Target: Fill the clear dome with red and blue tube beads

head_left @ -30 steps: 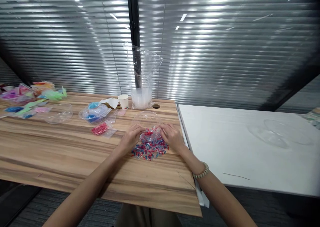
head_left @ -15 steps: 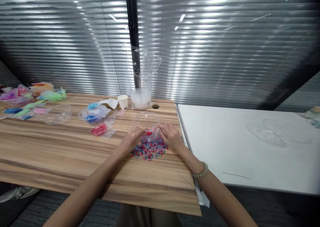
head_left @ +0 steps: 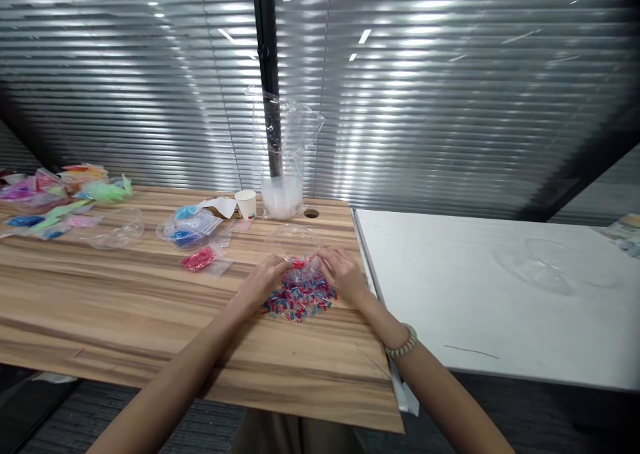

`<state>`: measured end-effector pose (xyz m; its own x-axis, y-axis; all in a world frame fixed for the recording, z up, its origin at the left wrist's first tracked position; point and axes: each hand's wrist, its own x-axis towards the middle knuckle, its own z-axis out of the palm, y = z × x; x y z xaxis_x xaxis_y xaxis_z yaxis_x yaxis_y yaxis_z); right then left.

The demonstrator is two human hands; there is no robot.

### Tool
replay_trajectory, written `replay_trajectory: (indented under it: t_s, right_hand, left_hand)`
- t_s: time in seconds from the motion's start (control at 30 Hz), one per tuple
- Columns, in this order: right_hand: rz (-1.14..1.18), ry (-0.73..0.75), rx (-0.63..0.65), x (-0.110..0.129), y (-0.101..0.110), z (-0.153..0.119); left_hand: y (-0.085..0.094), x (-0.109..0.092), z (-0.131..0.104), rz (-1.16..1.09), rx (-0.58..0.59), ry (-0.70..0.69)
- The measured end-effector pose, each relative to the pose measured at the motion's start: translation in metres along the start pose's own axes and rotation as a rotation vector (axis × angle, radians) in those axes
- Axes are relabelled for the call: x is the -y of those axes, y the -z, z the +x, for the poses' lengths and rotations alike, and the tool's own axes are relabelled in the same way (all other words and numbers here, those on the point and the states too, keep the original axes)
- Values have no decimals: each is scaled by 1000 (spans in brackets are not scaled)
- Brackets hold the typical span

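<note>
A clear plastic bag (head_left: 306, 275) lies between my two hands, over many small red and blue tube-shaped pieces (head_left: 297, 304). Whether all of these pieces are inside the bag or some lie loose on the wood, I cannot tell. My left hand (head_left: 267, 277) is closed at the bag's upper left side, fingertips against the plastic. On the other side, my right hand (head_left: 343, 274) pinches the bag's upper right part, fingers bent inward. Just behind the hands stands a clear round bowl (head_left: 290, 233), its near side hidden.
A packet of red pieces (head_left: 199, 259) and a clear bowl with blue packets (head_left: 165, 231) are to the left. A paper cup (head_left: 246, 205) and a bag of stacked clear bowls (head_left: 283, 197) stand at the back. A white table (head_left: 425, 274) adjoins on the right.
Almost nothing differs. The plastic between my hands has shifted slightly; both hands stay in nearly the same place.
</note>
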<state>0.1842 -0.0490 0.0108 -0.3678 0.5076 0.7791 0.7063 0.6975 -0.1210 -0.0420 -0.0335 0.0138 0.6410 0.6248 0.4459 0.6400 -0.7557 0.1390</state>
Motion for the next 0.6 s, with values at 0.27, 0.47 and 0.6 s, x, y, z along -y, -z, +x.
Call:
replay_trajectory:
  t_s: [0.27,0.47,0.6]
  right_hand:
    - [2,2,-8,1,1,2]
    - [-3,-27,2,-1,1,1]
    - [-5,-53,-8,-1,1,2]
  left_hand:
    - [1,-3,1,-59,3,44]
    - [-2,1,-3,-64,-70,20]
    - [0,4,-5,-12,-193,-36]
